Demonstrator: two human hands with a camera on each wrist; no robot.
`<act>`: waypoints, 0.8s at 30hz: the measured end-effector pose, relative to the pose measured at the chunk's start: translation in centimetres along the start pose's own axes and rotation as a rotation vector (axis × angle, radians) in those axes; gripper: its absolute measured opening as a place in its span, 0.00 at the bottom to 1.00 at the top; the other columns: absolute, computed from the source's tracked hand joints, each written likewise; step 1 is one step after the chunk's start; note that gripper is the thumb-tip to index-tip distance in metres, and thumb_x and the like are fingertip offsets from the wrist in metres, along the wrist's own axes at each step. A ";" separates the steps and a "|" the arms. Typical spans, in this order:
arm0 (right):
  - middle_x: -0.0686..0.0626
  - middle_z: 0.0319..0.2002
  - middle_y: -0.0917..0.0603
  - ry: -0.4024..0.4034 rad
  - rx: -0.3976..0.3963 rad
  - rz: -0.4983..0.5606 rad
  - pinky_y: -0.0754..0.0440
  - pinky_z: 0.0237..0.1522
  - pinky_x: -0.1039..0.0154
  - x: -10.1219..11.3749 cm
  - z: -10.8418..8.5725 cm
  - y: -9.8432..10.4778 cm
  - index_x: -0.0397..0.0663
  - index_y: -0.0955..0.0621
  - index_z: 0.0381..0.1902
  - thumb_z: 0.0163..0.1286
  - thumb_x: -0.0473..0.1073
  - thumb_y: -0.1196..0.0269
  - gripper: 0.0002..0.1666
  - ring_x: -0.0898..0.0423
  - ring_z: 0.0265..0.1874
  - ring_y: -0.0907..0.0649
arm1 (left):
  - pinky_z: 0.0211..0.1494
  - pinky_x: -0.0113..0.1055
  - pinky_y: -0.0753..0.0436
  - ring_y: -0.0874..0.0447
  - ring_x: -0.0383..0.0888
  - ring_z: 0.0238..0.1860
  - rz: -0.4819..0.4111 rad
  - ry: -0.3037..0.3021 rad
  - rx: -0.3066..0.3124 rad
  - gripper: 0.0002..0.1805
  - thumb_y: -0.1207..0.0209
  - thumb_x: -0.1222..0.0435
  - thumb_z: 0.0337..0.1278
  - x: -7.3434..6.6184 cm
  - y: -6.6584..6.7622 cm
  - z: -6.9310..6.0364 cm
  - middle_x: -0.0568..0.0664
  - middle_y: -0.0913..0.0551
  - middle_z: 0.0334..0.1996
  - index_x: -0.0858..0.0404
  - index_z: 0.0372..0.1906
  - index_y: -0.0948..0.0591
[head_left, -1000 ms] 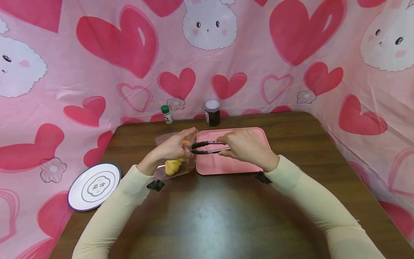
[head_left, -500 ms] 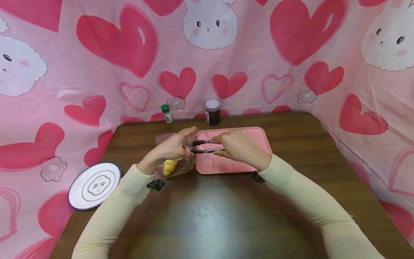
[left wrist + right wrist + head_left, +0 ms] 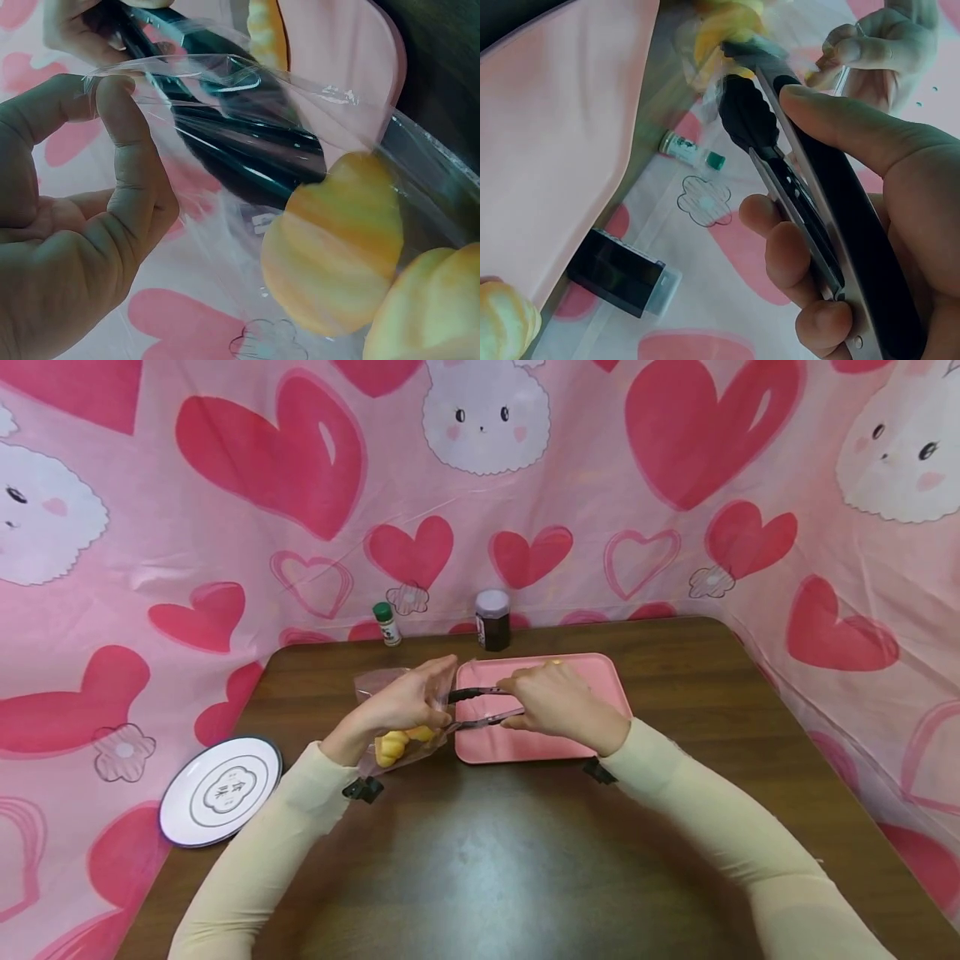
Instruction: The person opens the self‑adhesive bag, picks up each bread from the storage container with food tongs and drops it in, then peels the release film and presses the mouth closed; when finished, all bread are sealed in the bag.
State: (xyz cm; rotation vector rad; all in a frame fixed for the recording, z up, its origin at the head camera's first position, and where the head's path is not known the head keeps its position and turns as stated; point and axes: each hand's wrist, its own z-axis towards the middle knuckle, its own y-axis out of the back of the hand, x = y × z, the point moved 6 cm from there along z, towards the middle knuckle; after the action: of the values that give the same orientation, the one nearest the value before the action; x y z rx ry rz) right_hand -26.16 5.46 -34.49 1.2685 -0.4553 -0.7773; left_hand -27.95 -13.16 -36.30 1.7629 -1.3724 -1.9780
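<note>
My left hand (image 3: 405, 700) pinches the mouth edge of a clear plastic bag (image 3: 375, 683) between thumb and finger. Inside the bag lie yellow, croissant-shaped breads (image 3: 392, 748); the left wrist view shows a ridged bread (image 3: 337, 247) beside another bread (image 3: 427, 315). My right hand (image 3: 562, 697) grips kitchen tongs (image 3: 862, 232) with black handles and black scalloped tips. The tongs' arms stand apart and their tips reach into the bag, at the nearer bread. Whether they touch it I cannot tell. Another bread (image 3: 506, 322) sits on the pink tray (image 3: 480, 752), mostly behind my right hand in the head view.
Behind the tray stands a dark jar (image 3: 492, 631) with a pale lid. A small green-capped shaker (image 3: 387, 628) is left of it. A white plate (image 3: 219, 792) with a blue rim rests at the table's left edge. Heart-patterned cloth surrounds the wooden table (image 3: 480, 860).
My right hand has shifted slightly left, bringing the tongs farther toward the bag. The tongs' arms have spread wider. The breads in the bag have shifted a little; my left hand stays nearly still.
</note>
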 end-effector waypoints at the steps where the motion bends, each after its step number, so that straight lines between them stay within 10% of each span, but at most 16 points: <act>1: 0.56 0.24 0.17 -0.002 -0.001 -0.002 0.25 0.18 0.58 0.1 0.1 -0.1 0.58 0.13 0.39 0.52 0.62 0.25 0.22 0.57 0.20 0.20 | 0.41 0.35 0.18 0.21 0.49 0.43 -0.007 -0.007 0.005 0.54 0.32 0.70 0.48 0.0 -0.1 0.0 0.55 0.49 0.80 0.59 0.80 0.47; 5: 0.56 0.22 0.18 -0.011 0.000 -0.007 0.26 0.16 0.58 0.3 0.4 -0.3 0.59 0.13 0.39 0.53 0.63 0.26 0.21 0.57 0.18 0.21 | 0.33 0.34 0.18 0.23 0.45 0.27 -0.027 -0.015 0.020 0.54 0.32 0.71 0.47 -0.1 -0.4 0.0 0.56 0.48 0.80 0.60 0.80 0.48; 13: 0.55 0.24 0.17 -0.007 0.002 0.011 0.22 0.18 0.56 0.6 1.1 -0.4 0.57 0.14 0.37 0.52 0.62 0.25 0.21 0.55 0.19 0.19 | 0.37 0.50 0.13 0.13 0.53 0.28 -0.111 0.013 0.051 0.55 0.33 0.73 0.50 0.0 -0.6 0.0 0.55 0.47 0.78 0.55 0.81 0.50; 20: 0.55 0.27 0.15 -0.044 0.055 0.041 0.19 0.21 0.56 0.0 1.0 -0.9 0.57 0.13 0.44 0.51 0.63 0.24 0.27 0.55 0.22 0.18 | 0.60 0.47 0.20 0.26 0.52 0.60 0.035 0.015 -0.009 0.53 0.32 0.69 0.47 0.1 0.1 -0.1 0.55 0.48 0.80 0.60 0.80 0.46; 24: 0.56 0.29 0.15 -0.065 0.070 0.079 0.19 0.24 0.56 -0.4 0.7 -0.7 0.58 0.14 0.48 0.51 0.62 0.24 0.29 0.55 0.25 0.17 | 0.56 0.43 0.17 0.29 0.51 0.61 0.014 0.042 -0.002 0.54 0.32 0.69 0.47 0.4 0.1 -0.1 0.55 0.49 0.80 0.58 0.80 0.47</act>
State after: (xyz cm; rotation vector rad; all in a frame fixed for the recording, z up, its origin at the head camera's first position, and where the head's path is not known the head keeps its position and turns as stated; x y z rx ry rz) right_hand -27.11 5.26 -34.96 1.2855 -0.5862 -0.7424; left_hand -27.98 -13.52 -36.45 1.7784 -1.3650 -1.9233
